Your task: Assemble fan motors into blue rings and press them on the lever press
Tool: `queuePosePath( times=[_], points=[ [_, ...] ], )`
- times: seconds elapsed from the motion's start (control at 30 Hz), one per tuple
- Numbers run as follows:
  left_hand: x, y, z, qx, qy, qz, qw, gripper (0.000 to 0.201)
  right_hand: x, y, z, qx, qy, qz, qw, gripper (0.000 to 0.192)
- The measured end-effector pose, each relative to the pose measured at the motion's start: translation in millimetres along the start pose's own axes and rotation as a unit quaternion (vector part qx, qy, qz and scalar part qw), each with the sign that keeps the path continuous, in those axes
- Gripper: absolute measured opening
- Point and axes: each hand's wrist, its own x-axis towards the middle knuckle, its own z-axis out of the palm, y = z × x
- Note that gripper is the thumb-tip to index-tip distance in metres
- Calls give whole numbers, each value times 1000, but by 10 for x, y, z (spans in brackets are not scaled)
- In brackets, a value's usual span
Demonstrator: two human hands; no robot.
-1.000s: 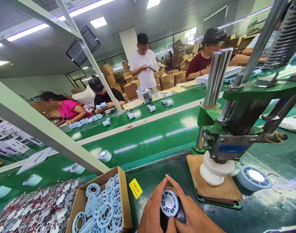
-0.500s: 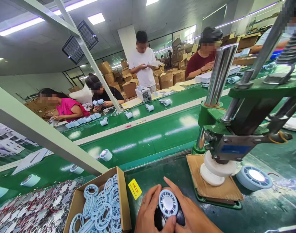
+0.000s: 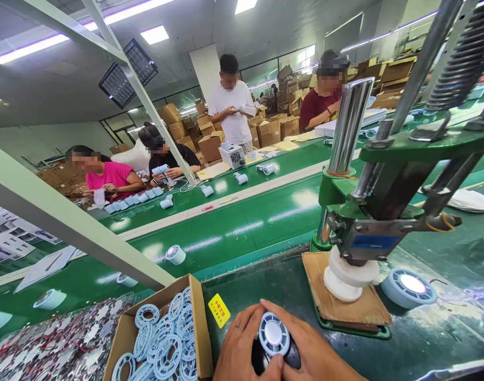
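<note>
A light-blue slotted ring with a silver disc (image 3: 272, 334) in its middle sits on a dark, rounded, shiny piece (image 3: 293, 355) near the bottom of the view. My left hand (image 3: 237, 341) wraps around its left side. My right hand (image 3: 315, 346) closes round the other side, with the index fingers nearly meeting above and a thumb pressing the ring's lower rim. The underside is hidden by my palms. Left of my hands, a cardboard box (image 3: 202, 328) contains many loose light-blue rings (image 3: 168, 355).
A green hand press (image 3: 369, 211) with white round blocks (image 3: 347, 275) stands on cardboard at the right. Beside it lies a light-blue round housing (image 3: 409, 288). A yellow card (image 3: 218, 310), a slanted post (image 3: 79, 211) and piled wired metal plates (image 3: 55, 338) are nearby. Co-workers sit and stand beyond the green belt (image 3: 242, 222).
My right index finger, raised before, has come down over the top of the ring. My hands stay around the piece. The view has shifted slightly; a co-worker in pink has lifted a whitish item.
</note>
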Motion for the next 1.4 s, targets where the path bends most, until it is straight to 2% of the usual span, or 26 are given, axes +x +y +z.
queuePosePath(
  times=[0.07,0.2,0.3,0.43,0.53,0.73,0.83,0.9,0.97,1.03,1.1,1.13,1.2,1.3,1.33,1.37,1.4],
  points=[
    [-17,13,18,9,4,-8,1000,74,12,-14,-10,-2,0,-11,1000,84],
    [-126,76,131,9,105,-35,994,80,24,-58,-29,7,2,-27,1000,80],
    [-210,132,185,10,149,-39,988,68,3,-68,-49,-1,-20,-5,1000,74],
    [-232,186,155,12,162,-15,987,63,-22,-21,-73,-68,-52,13,996,80],
    [-207,195,118,16,164,-6,986,61,-19,25,-68,-124,-46,12,991,82],
    [-146,153,180,-26,172,-27,984,61,20,29,-5,-127,-26,11,991,99],
    [-60,151,231,-81,163,-61,981,61,-47,-82,-170,-145,-31,53,988,104],
    [39,191,249,-120,157,-93,976,61,-197,-195,-422,-141,-37,73,987,103],
    [176,291,251,-174,154,-124,965,63,-428,-329,-759,-126,-18,57,990,89],
    [345,457,245,-250,150,-129,948,66,-675,-494,-1122,-121,49,12,991,65],
    [531,668,237,-322,146,-111,929,69,-847,-718,-1465,-125,160,-59,977,47],
    [625,776,233,-347,145,-99,921,70,-879,-858,-1622,-123,231,-98,960,39],
    [801,961,231,-371,140,-74,915,68,-809,-1179,-1919,-118,377,-170,903,25],
    [1014,1120,238,-377,113,-47,918,58,-415,-1646,-2392,-113,555,-255,783,21],
    [1069,1147,244,-373,106,-43,921,56,-241,-1767,-2565,-105,596,-277,746,23],
    [1117,1169,252,-365,101,-41,924,55,-66,-1864,-2739,-104,618,-295,722,25],
    [1159,1192,262,-356,99,-40,928,55,101,-1938,-2906,-103,625,-298,714,26]
  ],
)
